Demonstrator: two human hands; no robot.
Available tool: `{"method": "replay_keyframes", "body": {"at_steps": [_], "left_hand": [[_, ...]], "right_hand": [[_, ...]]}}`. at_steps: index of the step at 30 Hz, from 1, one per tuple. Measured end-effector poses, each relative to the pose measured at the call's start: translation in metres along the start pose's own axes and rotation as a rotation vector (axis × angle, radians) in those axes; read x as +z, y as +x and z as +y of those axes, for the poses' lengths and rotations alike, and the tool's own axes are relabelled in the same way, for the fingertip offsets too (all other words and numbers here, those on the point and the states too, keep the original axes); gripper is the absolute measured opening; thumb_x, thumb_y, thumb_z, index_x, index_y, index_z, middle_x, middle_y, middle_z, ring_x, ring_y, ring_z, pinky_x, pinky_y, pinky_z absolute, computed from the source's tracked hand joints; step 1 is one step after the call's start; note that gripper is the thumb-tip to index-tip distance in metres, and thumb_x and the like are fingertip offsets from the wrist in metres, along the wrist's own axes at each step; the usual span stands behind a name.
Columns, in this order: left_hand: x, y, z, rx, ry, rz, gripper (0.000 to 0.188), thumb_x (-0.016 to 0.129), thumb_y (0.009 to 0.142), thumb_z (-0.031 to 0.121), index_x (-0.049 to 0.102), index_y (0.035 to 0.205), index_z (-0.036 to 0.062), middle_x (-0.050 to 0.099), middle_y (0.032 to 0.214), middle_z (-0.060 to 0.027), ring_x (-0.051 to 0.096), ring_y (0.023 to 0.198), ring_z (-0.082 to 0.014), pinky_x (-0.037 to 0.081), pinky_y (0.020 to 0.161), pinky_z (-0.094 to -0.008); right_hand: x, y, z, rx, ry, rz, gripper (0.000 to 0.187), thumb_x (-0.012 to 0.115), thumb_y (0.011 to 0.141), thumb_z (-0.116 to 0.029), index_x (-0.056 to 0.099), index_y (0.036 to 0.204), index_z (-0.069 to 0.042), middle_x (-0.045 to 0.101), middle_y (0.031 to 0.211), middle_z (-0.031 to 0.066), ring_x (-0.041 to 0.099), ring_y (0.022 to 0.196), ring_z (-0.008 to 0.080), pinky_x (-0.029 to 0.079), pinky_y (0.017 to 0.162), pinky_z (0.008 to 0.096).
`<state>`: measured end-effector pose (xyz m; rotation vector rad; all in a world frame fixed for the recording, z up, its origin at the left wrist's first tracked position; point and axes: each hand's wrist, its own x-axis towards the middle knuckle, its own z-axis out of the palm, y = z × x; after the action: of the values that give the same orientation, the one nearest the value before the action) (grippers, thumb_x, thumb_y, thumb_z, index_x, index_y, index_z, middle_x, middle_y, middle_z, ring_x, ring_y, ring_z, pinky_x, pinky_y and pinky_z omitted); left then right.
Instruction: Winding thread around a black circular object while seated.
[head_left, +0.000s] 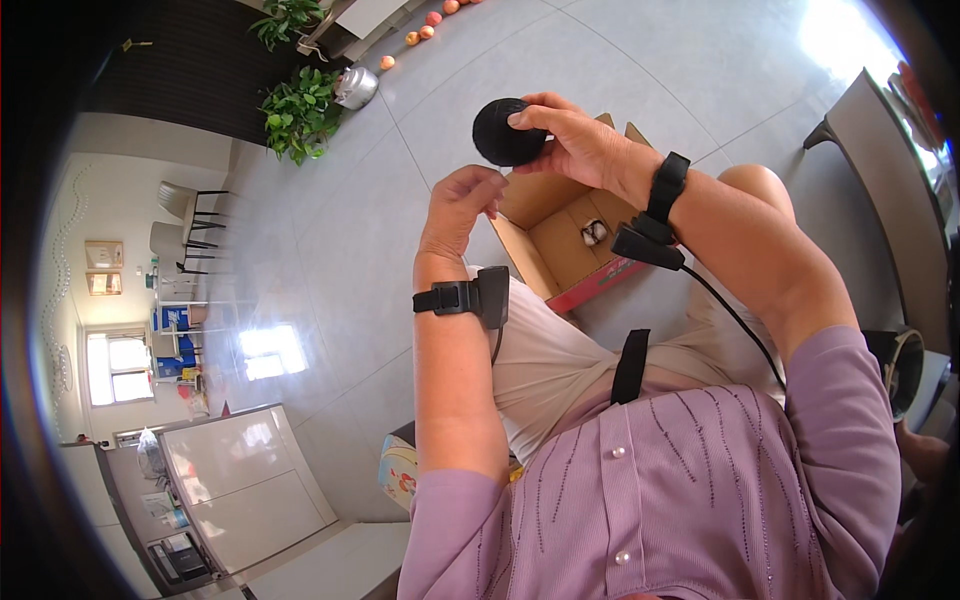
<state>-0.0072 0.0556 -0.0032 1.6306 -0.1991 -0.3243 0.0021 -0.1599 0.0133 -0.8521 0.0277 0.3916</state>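
A round black ball (508, 132) is held up in front of me by my right hand (590, 148), its thumb on the near side and fingers curled behind. Just below and left of the ball is my left hand (465, 205). Its fingers are bent and pressed together, close to the ball, and whatever they may pinch is hidden. Beneath both hands an open cardboard box (522, 262) stands on the floor by my legs. Inside it lies a small black-and-white item (594, 232), too small to name. My right forearm hides part of the box.
Several apples (427, 32) lie in a line on the tiled floor at the far side. A metal kettle (355, 88) stands beside a leafy plant (300, 112). A grey piece of furniture (880, 160) is at my right, and a glossy white cabinet (245, 470) at lower left.
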Motion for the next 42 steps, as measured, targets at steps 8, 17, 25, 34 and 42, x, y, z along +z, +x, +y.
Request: {"method": "replay_keyframes", "body": {"at_steps": [8,17,25,34,42], "left_hand": [[0.002,-0.005,0.005,0.1,-0.207,-0.007,0.013,0.078,0.082,0.009,0.071,0.091,0.002,0.064,0.073,-0.0023,0.055,0.064,-0.011,0.044,0.058,-0.0253],[-0.008,0.0,-0.001,0.14,-0.095,0.099,0.01,0.076,0.085,0.011,0.069,0.091,0.0054,0.064,0.078,0.0013,0.057,0.07,-0.0088,0.045,0.065,-0.0229],[-0.014,0.007,-0.008,0.14,-0.199,0.172,0.017,0.075,0.087,0.018,0.068,0.096,0.0051,0.068,0.082,-0.0012,0.06,0.071,-0.0085,0.046,0.063,-0.0227],[-0.013,0.011,-0.01,0.105,-0.255,0.14,0.016,0.07,0.091,0.018,0.068,0.095,0.0023,0.064,0.075,-0.0007,0.054,0.061,-0.0077,0.043,0.056,-0.0246],[-0.008,0.01,-0.01,0.047,-0.179,0.234,0.017,0.069,0.09,0.019,0.069,0.09,0.0025,0.06,0.07,0.0001,0.048,0.056,-0.0087,0.039,0.054,-0.0261]], "right_hand": [[-0.01,0.006,0.01,0.036,-0.523,0.111,0.062,0.077,0.079,-0.024,0.046,0.13,-0.007,0.056,0.112,0.016,0.062,0.101,0.025,0.058,0.077,0.0368],[0.001,-0.011,0.006,0.297,-0.482,-0.176,0.059,0.071,0.081,-0.024,0.047,0.131,-0.005,0.053,0.122,0.0185,0.06,0.107,0.0296,0.057,0.082,0.0407],[0.003,-0.014,0.005,0.372,-0.15,-0.306,0.053,0.066,0.086,-0.026,0.049,0.131,-0.003,0.05,0.126,0.0188,0.054,0.115,0.033,0.054,0.092,0.0457],[0.009,-0.012,0.003,0.154,0.285,-0.242,0.045,0.065,0.09,-0.02,0.049,0.125,0.003,0.052,0.125,0.0206,0.059,0.114,0.0331,0.051,0.101,0.0499],[0.006,-0.01,0.002,0.155,-0.028,-0.185,0.052,0.067,0.089,-0.028,0.048,0.132,-0.005,0.053,0.126,0.0146,0.059,0.111,0.0282,0.052,0.096,0.0446]]}}
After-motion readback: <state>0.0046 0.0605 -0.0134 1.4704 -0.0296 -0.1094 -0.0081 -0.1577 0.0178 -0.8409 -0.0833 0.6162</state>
